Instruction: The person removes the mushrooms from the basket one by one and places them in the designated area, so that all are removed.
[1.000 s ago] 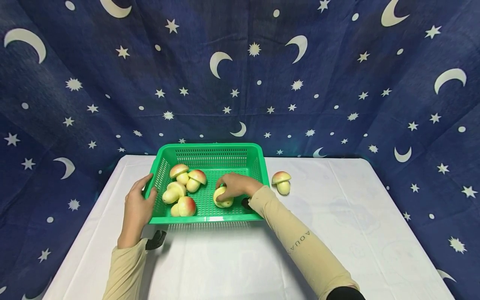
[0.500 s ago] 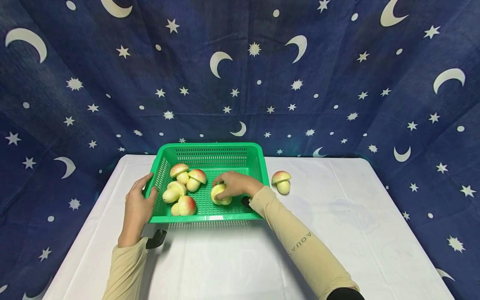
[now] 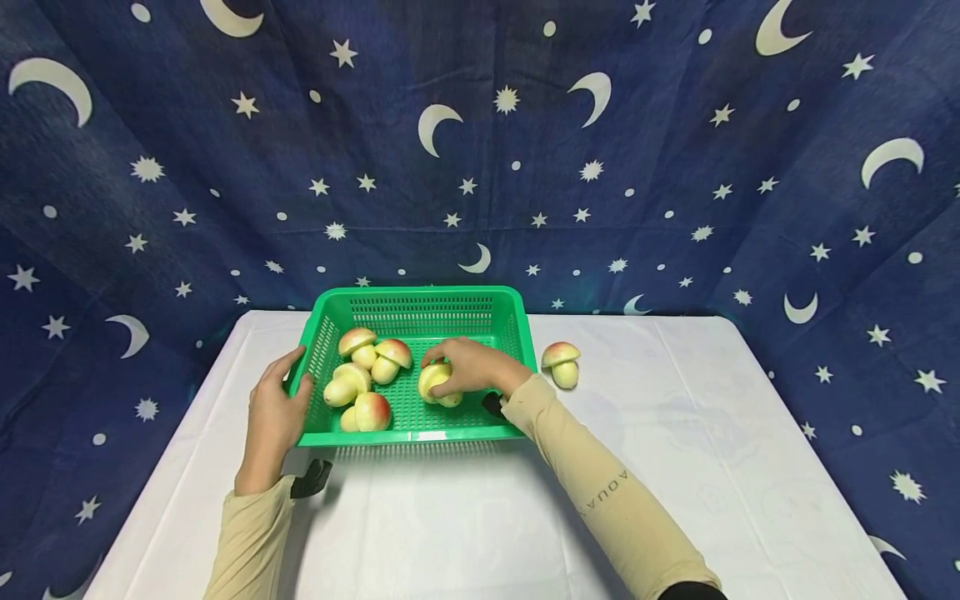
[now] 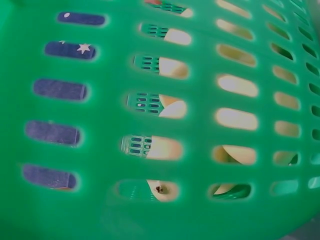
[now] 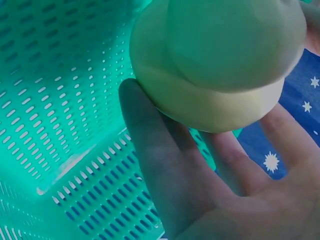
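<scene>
On the white table (image 3: 450, 517), seen from the head, stands a green basket (image 3: 420, 291); the left hand (image 3: 276, 412) touches its left rim, fingers fairly straight. Inside, the right hand (image 3: 476, 367) pinches one pale mushroom (image 3: 429, 382), apart from four other mushrooms (image 3: 372, 412) at the left. Outside the basket's right side lies a lone red-capped mushroom (image 3: 561, 365). From the left wrist, pale shapes show through the slotted wall. From the right wrist, fingers curve around the held mushroom's cap, the patterned blue cloth (image 5: 305, 127) behind.
</scene>
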### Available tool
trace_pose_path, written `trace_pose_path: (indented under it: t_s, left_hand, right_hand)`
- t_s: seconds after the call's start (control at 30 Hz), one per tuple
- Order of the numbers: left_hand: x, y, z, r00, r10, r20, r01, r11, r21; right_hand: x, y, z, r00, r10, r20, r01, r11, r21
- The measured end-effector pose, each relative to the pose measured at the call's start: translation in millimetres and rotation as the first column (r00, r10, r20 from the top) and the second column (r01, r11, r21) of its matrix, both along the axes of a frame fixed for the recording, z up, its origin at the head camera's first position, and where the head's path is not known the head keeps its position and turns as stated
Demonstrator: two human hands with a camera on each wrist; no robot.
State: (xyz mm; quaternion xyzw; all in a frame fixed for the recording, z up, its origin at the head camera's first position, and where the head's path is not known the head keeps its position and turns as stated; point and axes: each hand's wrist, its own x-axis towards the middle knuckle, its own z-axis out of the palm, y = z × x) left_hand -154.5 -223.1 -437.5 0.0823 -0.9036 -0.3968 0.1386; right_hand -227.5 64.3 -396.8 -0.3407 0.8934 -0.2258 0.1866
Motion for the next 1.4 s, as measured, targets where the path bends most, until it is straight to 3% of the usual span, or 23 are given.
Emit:
trace_pose_path:
  t_s: [0.17, 0.47, 1.1, 1.4]
  left_hand:
    - [-0.3, -0.5, -0.8, 1.0, 0.004, -0.002, -0.004, 1.0, -0.005]
    - [0.1, -0.4, -1.1, 1.0, 0.011, -0.004, -0.011, 1.0, -0.005]
    - [-0.3, -0.5, -1.0, 1.0, 0.011, 0.0, -0.011, 1.0, -0.008]
    - [-0.4, -0.1, -1.1, 1.0, 0.008, -0.007, -0.008, 1.0, -0.006]
  right_hand:
    - [2.0, 3, 3.5, 0.999, 0.017, -0.027, -0.018, 1.0, -0.023]
    - [5.1, 9, 10.7, 0.999, -0.032, -0.038, 0.032, 0.999, -0.02]
    - [9.5, 26, 22.6, 0.989, -0.008, -0.148, -0.004, 0.997, -0.082]
    - [13.1, 39, 28.0, 0.989, -0.033, -0.147, 0.02, 0.996, -0.088]
